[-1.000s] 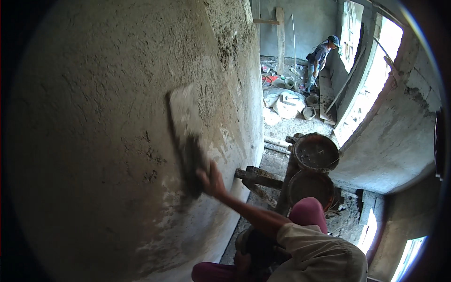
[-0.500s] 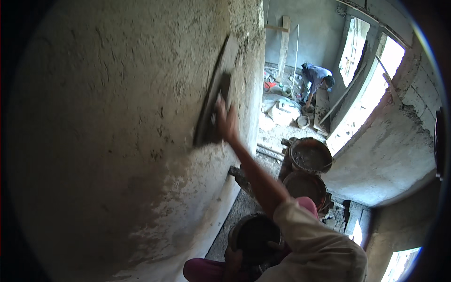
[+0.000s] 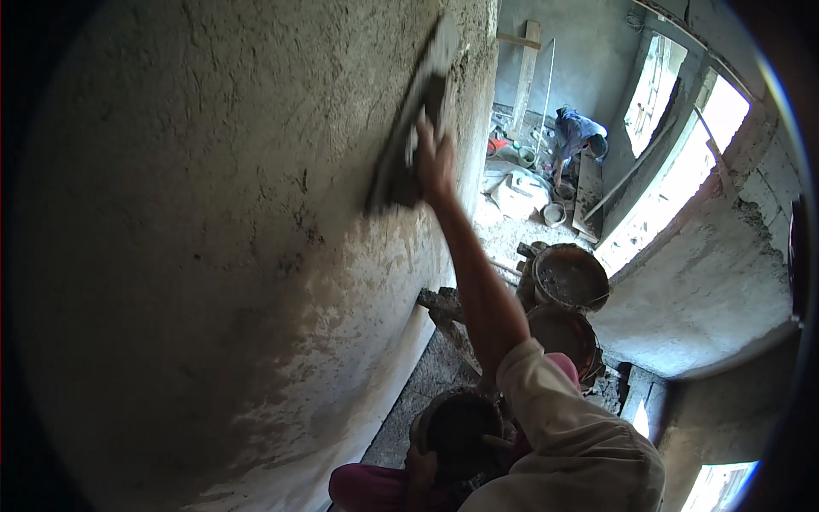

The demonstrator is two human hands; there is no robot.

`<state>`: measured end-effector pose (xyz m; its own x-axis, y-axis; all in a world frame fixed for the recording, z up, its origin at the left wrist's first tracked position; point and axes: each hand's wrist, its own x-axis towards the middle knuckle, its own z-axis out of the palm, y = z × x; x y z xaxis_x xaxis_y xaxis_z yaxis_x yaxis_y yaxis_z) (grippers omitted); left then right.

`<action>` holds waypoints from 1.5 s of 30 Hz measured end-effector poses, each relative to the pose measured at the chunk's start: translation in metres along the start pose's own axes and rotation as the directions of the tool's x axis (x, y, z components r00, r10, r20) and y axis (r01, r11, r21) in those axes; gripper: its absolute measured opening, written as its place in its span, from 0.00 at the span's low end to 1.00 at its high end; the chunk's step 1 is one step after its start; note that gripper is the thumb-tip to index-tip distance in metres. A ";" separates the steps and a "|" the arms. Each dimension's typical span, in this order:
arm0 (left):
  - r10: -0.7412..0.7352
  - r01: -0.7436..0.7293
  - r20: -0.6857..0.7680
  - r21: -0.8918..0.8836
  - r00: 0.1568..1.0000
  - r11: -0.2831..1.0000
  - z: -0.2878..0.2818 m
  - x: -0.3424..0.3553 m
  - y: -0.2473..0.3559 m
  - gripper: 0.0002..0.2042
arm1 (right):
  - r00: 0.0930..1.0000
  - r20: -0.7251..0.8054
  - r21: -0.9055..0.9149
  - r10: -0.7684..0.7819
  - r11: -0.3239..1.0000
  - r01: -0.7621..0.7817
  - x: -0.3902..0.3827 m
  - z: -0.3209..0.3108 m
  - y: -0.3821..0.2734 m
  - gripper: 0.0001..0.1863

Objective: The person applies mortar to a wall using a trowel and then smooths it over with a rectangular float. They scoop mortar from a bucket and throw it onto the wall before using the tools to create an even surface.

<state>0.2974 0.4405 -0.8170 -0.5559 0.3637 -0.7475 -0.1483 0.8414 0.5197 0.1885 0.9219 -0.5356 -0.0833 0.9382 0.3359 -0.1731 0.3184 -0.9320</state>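
The right hand (image 3: 433,162) has its grip closed around the handle of a plastering trowel (image 3: 409,128), whose flat blade lies pressed against the wall (image 3: 213,239) high up, near the wall's far vertical edge. The arm reaches steeply upward from a pale sleeve at the lower edge of the view. The left hand (image 3: 418,468) sits low, at the rim of a dark round pan (image 3: 456,427) held close to the body; its fingers seem to curl on the rim, though how tightly cannot be told.

Judging from the surface, most of the wall already carries a grey mortar coat, rough and unsmoothed in the middle with small pits and ridges. A paler, patchy band runs along the wall's bottom edge where it meets the floor (image 3: 418,392), and that part looks less finished. The top corner beside the trowel also looks ragged. So the coat appears largely laid on, with levelling and the edges left.

Two mortar-filled buckets (image 3: 570,277) stand on the floor to the right. Farther off, another person (image 3: 578,136) bends over near a bright window opening (image 3: 708,136).
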 end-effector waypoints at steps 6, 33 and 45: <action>0.128 -0.126 0.004 0.219 0.992 0.968 -0.019 -0.008 -0.001 0.30 | 0.994 0.063 0.026 0.094 0.995 -0.095 -0.202 0.047 0.083 0.34; 0.187 -0.199 0.078 0.182 0.979 0.963 -0.013 -0.003 -0.006 0.31 | 0.943 0.230 0.062 -0.240 0.971 0.231 0.050 0.006 -0.042 0.31; 0.166 -0.168 0.027 0.217 0.986 0.962 -0.021 -0.001 -0.017 0.31 | 0.852 0.284 0.126 0.441 0.863 -0.489 -0.245 0.038 0.152 0.28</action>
<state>0.2833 0.4171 -0.8165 -0.5502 0.5091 -0.6619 0.1281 0.8348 0.5355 0.1451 0.7352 -0.7547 -0.4255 0.9009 -0.0859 -0.2326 -0.2006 -0.9517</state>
